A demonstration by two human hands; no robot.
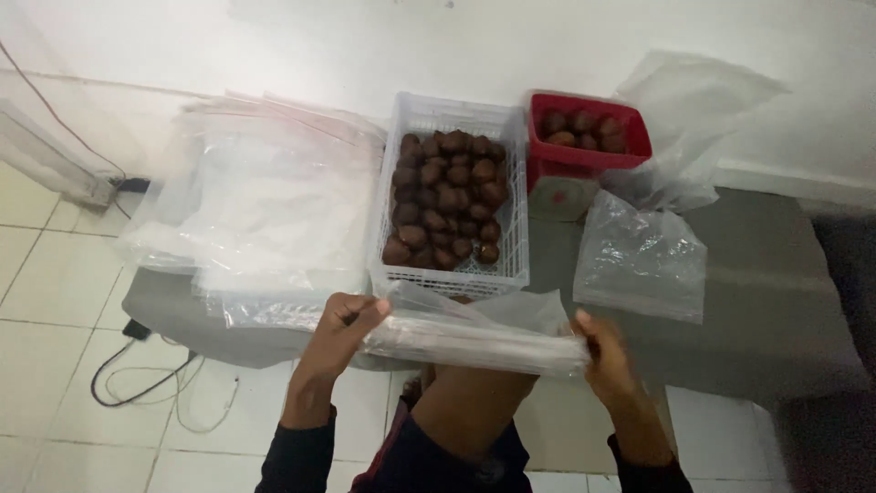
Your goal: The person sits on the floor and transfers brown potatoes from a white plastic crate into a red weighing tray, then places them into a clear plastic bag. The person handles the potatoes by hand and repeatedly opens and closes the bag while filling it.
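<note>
Down low, grey mat (757, 301) on white tiled floor (55, 365), wall (456, 36) prob behind

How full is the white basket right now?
Roughly full across its floor: the white basket holds a heap of brown fruits covering most of its bottom, below the rim. How deep the heap goes cannot be told.

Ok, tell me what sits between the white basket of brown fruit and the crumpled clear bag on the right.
In the head view, only bare grey mat lies between the white basket and the crumpled clear bag; the red tub on its scale sits farther back.
</note>
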